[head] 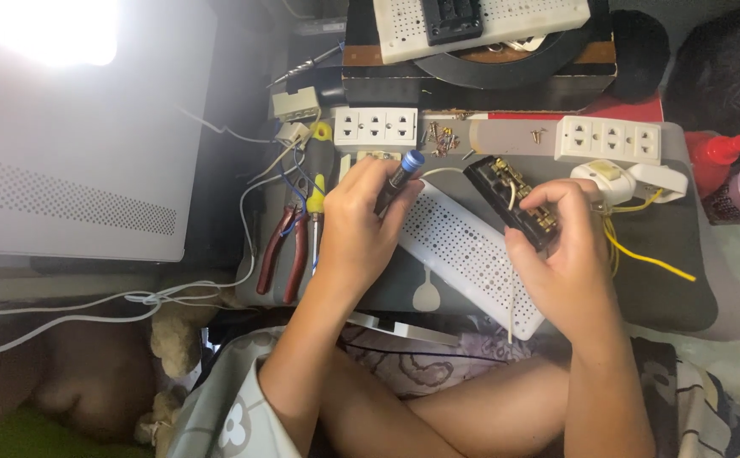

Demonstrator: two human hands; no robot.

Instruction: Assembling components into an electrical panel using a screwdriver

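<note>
While my left hand (355, 222) wraps its fingers (368, 182) tight around a screwdriver (398, 180) with a dark shaft and blue cap, my right hand (561, 246) pinches a black socket module (512, 200), thumb below and fingertips on top near its brass terminals. This module looks light and rigid, hard plastic with small metal parts; I judge it easy to twist out of a loose pinch, so the flat long sides are the place to grip, clear of the thin wire rising from it. Under both hands lies a white perforated cover (463, 250) on the grey worktop (667, 288). Just left of my left fingers rest red-handled pliers (285, 246). Beyond my fingers lie loose screws (442, 140) and two white triple outlets (376, 127) (612, 140); yellow wires (641, 254) trail right of my right fingers.
</note>
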